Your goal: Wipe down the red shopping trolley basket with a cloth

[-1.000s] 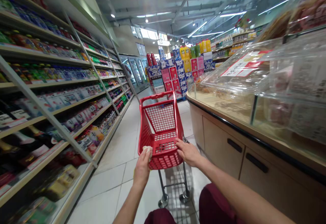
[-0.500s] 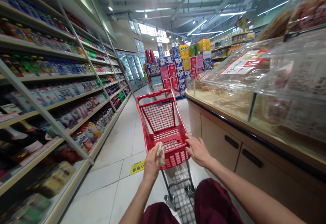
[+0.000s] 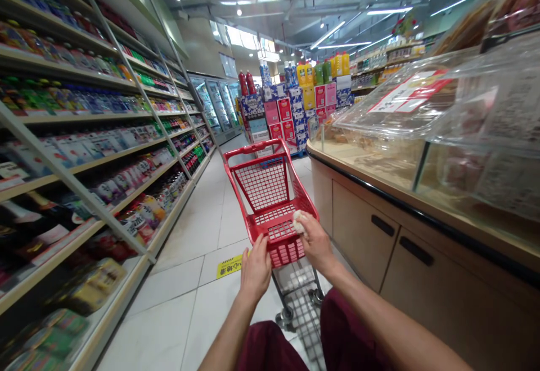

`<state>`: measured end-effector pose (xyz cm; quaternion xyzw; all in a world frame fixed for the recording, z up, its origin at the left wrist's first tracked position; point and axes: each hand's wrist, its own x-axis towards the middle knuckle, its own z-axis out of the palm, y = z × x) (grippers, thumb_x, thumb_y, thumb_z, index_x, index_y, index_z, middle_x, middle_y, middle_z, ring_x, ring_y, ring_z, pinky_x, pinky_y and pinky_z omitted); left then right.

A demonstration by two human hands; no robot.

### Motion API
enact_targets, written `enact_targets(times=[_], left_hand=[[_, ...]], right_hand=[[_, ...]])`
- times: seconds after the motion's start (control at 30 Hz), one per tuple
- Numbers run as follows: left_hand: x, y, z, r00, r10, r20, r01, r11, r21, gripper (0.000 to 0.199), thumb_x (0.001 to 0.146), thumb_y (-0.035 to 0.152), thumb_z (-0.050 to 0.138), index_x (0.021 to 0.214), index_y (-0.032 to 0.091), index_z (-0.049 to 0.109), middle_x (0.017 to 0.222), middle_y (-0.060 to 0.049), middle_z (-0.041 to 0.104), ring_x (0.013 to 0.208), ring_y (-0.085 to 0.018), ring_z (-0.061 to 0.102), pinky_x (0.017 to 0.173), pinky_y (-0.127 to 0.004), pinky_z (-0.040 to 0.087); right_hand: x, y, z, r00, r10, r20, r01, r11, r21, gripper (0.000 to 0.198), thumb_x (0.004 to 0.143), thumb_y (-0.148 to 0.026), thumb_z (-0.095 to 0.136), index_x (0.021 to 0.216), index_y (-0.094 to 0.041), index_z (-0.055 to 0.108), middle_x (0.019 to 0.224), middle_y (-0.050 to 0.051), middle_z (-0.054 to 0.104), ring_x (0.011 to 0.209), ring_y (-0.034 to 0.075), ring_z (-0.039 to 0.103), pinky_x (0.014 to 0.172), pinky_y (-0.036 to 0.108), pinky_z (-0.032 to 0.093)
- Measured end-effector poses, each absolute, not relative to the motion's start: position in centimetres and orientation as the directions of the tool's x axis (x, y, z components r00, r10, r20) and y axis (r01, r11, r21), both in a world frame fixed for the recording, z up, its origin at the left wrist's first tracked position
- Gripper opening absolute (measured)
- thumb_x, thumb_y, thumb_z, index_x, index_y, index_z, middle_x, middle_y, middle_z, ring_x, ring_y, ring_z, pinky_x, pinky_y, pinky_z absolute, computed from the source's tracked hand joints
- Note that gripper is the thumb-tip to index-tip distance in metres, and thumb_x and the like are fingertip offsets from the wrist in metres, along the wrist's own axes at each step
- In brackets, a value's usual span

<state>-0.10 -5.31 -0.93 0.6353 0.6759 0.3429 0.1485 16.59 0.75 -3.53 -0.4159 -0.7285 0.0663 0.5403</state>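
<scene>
A small red shopping cart [image 3: 270, 191], made of plastic with mesh walls, stands right in front of me on the tiled floor. Between the fingers of my right hand [image 3: 318, 247] is a crumpled white cloth [image 3: 298, 222], pressed near the cart's near right rim. My left hand [image 3: 256, 269] lies at the near left corner of the cart, its fingers stretched forward and holding nothing. Whether its fingertips touch the rim I cannot tell. Below the basket show the cart's metal legs, wheels and lower wire rack [image 3: 304, 309].
Shelves [image 3: 93, 174] of bottles and packs line the left side. A wooden counter [image 3: 358, 213] with clear plastic food boxes [image 3: 405, 101] runs along the right. Stacked drink cartons [image 3: 284, 112] stand ahead. A yellow floor sticker [image 3: 230, 266] lies left of the cart.
The white cloth has passed from my left hand to my right hand. My left hand now rests by the cart's near left corner. The cart sits slightly higher in view.
</scene>
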Motion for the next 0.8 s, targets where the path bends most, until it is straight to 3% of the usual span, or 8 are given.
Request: enact_targets(times=[0.07, 0.13, 0.23, 0.37, 0.43, 0.57, 0.73, 0.8], left_hand=[[-0.7, -5.2, -1.2, -0.149, 0.95, 0.275, 0.891, 0.009, 0.453, 0.044, 0.072, 0.009, 0.036, 0.114, 0.016, 0.05, 0.127, -0.011, 0.047, 0.115, -0.024, 0.041, 0.097, -0.046, 0.03], [-1.0, -4.8, -1.2, -0.136, 0.948, 0.287, 0.931, 0.024, 0.363, 0.044, 0.071, 0.006, 0.034, 0.109, 0.017, 0.053, 0.118, -0.009, 0.054, 0.113, -0.026, 0.041, 0.095, -0.048, 0.032], [-1.7, -3.9, -1.4, -0.079, 0.95, 0.303, 0.931, -0.038, 0.363, 0.044, 0.069, 0.003, 0.034, 0.104, 0.019, 0.056, 0.115, -0.006, 0.057, 0.121, -0.027, 0.032, 0.1, -0.052, 0.025], [-3.3, -3.1, -2.2, -0.05, 0.954, 0.297, 0.903, -0.084, 0.422, 0.049, 0.065, -0.001, 0.032, 0.106, 0.014, 0.054, 0.123, -0.008, 0.051, 0.126, -0.021, 0.027, 0.102, -0.042, 0.03], [-3.7, -3.1, -2.5, -0.041, 0.956, 0.29, 0.878, -0.103, 0.467, 0.051, 0.063, -0.003, 0.032, 0.106, 0.013, 0.054, 0.123, -0.008, 0.05, 0.128, -0.021, 0.024, 0.103, -0.04, 0.029], [-3.3, -3.2, -2.5, -0.002, 0.958, 0.288, 0.842, -0.154, 0.518, 0.052, 0.061, -0.005, 0.033, 0.104, 0.014, 0.054, 0.118, -0.007, 0.055, 0.128, -0.021, 0.023, 0.103, -0.041, 0.03], [-2.4, -3.0, -2.4, 0.018, 0.95, 0.312, 0.848, -0.18, 0.499, 0.052, 0.06, -0.006, 0.033, 0.102, 0.015, 0.054, 0.116, -0.007, 0.055, 0.126, -0.02, 0.028, 0.102, -0.042, 0.031], [-2.5, -3.2, -2.4, 0.03, 0.95, 0.309, 0.865, -0.18, 0.469, 0.052, 0.06, -0.006, 0.033, 0.103, 0.015, 0.054, 0.118, -0.008, 0.055, 0.125, -0.02, 0.03, 0.101, -0.043, 0.031]], right_hand=[[18.1, 1.9, -3.9, -0.099, 0.651, 0.753, 0.644, 0.618, -0.451, 0.041, 0.072, -0.005, 0.039, 0.107, -0.017, 0.055, 0.118, 0.008, 0.054, 0.114, 0.019, 0.044, 0.098, 0.042, 0.035], [17.4, 2.2, -4.6, -0.143, 0.633, 0.761, 0.709, 0.602, -0.367, 0.041, 0.072, -0.003, 0.038, 0.107, -0.016, 0.056, 0.115, 0.01, 0.056, 0.112, 0.021, 0.046, 0.096, 0.044, 0.035], [13.2, 1.5, -5.3, -0.283, 0.552, 0.784, 0.68, 0.692, -0.241, 0.035, 0.076, -0.004, 0.041, 0.104, -0.016, 0.057, 0.11, 0.009, 0.059, 0.108, 0.019, 0.049, 0.096, 0.04, 0.037], [11.2, 1.2, -5.3, -0.468, 0.424, 0.775, 0.577, 0.812, -0.095, 0.027, 0.08, -0.013, 0.047, 0.105, -0.017, 0.057, 0.11, 0.006, 0.06, 0.106, 0.018, 0.051, 0.094, 0.035, 0.039], [13.5, 2.0, -5.1, -0.458, 0.467, 0.756, 0.613, 0.782, -0.112, 0.027, 0.081, -0.015, 0.046, 0.106, -0.017, 0.057, 0.111, 0.008, 0.06, 0.105, 0.019, 0.052, 0.091, 0.036, 0.041], [16.9, 2.9, -4.8, -0.277, 0.641, 0.716, 0.734, 0.622, -0.272, 0.031, 0.08, -0.011, 0.042, 0.106, -0.014, 0.057, 0.111, 0.012, 0.059, 0.105, 0.021, 0.052, 0.09, 0.04, 0.04], [12.5, 0.7, -4.5, -0.433, 0.638, 0.636, 0.675, 0.698, -0.241, 0.046, 0.07, -0.015, 0.055, 0.116, -0.015, 0.051, 0.122, 0.013, 0.05, 0.117, 0.025, 0.039, 0.097, 0.044, 0.031], [11.9, 0.5, -4.1, -0.447, 0.657, 0.607, 0.684, 0.688, -0.242, 0.044, 0.07, -0.017, 0.056, 0.114, -0.017, 0.052, 0.12, 0.013, 0.052, 0.115, 0.026, 0.041, 0.096, 0.046, 0.031]])
